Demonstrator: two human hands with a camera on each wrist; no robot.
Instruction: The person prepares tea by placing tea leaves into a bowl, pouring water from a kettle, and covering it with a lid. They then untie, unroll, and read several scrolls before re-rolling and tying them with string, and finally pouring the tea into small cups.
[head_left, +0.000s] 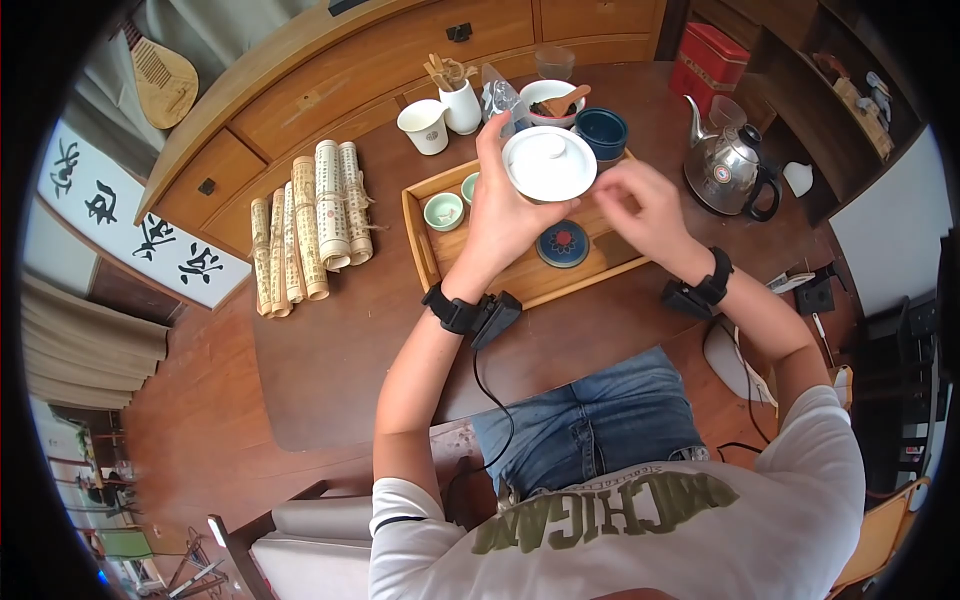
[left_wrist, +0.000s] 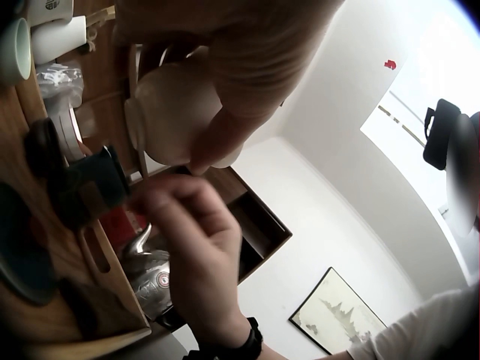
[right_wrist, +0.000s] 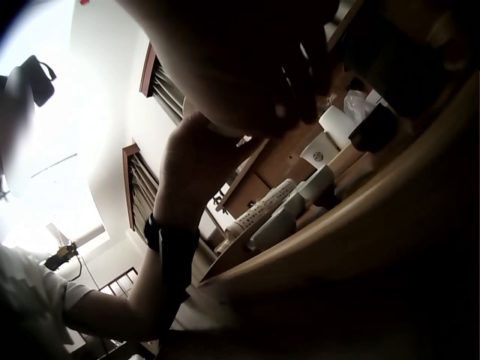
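Observation:
A white gaiwan with its lid on (head_left: 550,170) is held up over the wooden tray (head_left: 520,298) by my left hand (head_left: 508,218), thumb and fingers around its sides. My right hand (head_left: 645,200) is close beside the gaiwan, fingers loosely bent, with nothing visible in them. From the left wrist view, the right fingertips come near the lower part of the gaiwan (left_wrist: 176,112). On the tray below lies a round dark blue coaster (head_left: 562,246) with a red flower pattern. Small pale green cups (head_left: 443,212) stand at the tray's left, and a dark blue pot (head_left: 602,135) at its far right.
Rolled bamboo-coloured scrolls (head_left: 325,205) lie left of the tray. Behind it stand a white cup (head_left: 423,128), a white holder with wooden tools (head_left: 461,107) and a bowl with a wooden scoop (head_left: 540,92). A steel kettle (head_left: 718,175) and red tin (head_left: 708,62) stand right.

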